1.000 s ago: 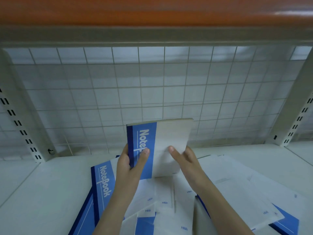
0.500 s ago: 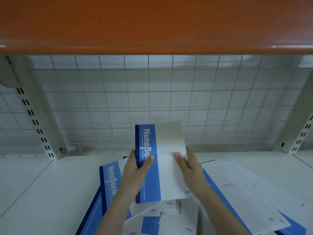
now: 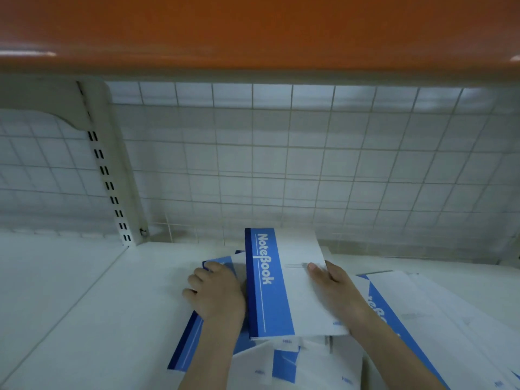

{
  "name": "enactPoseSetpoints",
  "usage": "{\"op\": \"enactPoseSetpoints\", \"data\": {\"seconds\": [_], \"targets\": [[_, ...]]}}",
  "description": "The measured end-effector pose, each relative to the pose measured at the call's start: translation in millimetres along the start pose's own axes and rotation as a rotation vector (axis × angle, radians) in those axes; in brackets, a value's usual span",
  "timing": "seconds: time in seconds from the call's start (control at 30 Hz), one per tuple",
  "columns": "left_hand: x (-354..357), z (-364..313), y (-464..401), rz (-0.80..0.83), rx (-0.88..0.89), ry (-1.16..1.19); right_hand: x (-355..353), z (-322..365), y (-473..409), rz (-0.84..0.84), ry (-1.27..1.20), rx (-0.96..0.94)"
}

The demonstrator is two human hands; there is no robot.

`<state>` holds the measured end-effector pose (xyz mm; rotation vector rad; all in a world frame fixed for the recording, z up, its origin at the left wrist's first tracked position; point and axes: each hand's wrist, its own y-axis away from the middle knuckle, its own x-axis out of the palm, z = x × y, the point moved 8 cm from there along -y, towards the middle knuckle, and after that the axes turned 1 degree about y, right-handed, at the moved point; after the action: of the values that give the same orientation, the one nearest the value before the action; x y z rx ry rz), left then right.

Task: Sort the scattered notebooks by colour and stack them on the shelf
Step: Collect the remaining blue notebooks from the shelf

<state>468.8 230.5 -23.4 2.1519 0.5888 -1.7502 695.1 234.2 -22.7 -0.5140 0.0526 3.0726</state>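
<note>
A blue and white notebook marked "NoteBook" lies nearly flat on top of a pile on the white shelf. My right hand holds its right edge, thumb on the white cover. My left hand is off that notebook. It lies on a second blue notebook just to the left, with fingers curled over that book's upper left edge. Several more blue and white notebooks are spread to the right, and others lie under my wrists.
A wire grid back panel closes the shelf behind the pile. A slotted upright stands at the back left. An orange shelf edge hangs low overhead. Bare white shelf extends to the left of the pile.
The notebook went from upright in both hands down onto the pile. My left hand let go of it and moved left onto the lower blue notebook.
</note>
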Motion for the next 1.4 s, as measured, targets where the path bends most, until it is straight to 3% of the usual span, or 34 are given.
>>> {"op": "enactPoseSetpoints", "data": {"seconds": [0.27, 0.47, 0.57, 0.73, 0.83, 0.93, 1.07, 1.17, 1.27, 1.4], "targets": [[-10.7, -7.3, -1.4, -0.038, 0.111, 0.271, 2.0, 0.3, 2.8, 0.016, -0.031, 0.022], [-3.6, -16.0, -5.3, 0.051, 0.232, 0.739, 0.9, 4.5, 5.9, 0.01, -0.057, 0.02], [-4.2, -21.0, -0.1, 0.171, 0.207, 1.154, 0.2, 6.7, 6.3, 0.01, -0.092, -0.005], [-8.7, -29.3, 6.1, 0.338, 0.153, 1.568, -12.4, 17.3, 7.1, -0.134, -0.055, -0.221], [-22.0, -41.7, 20.3, 0.389, 0.345, 1.579, -12.6, 30.2, 16.3, -0.176, -0.023, -0.328], [-40.1, -49.2, 37.1, 0.321, 0.525, 1.516, -8.0, 39.8, 20.6, -0.084, -0.08, -0.414], [-66.9, -48.2, 45.8, 0.212, 0.677, 1.501, -23.5, 55.7, 25.7, -0.147, -0.104, -0.483], [-83.7, -50.8, 49.0, 0.164, 0.785, 1.434, -26.6, 61.2, 27.9, -0.099, -0.247, -0.459], [-70.8, -50.3, 42.0, 0.21, 0.709, 1.445, -20.2, 56.9, 30.8, -0.084, -0.408, -0.36], [-28.6, -45.8, 42.0, 0.299, 0.487, 1.444, -8.3, 38.4, 36.8, -0.213, -0.347, -0.248]]}}
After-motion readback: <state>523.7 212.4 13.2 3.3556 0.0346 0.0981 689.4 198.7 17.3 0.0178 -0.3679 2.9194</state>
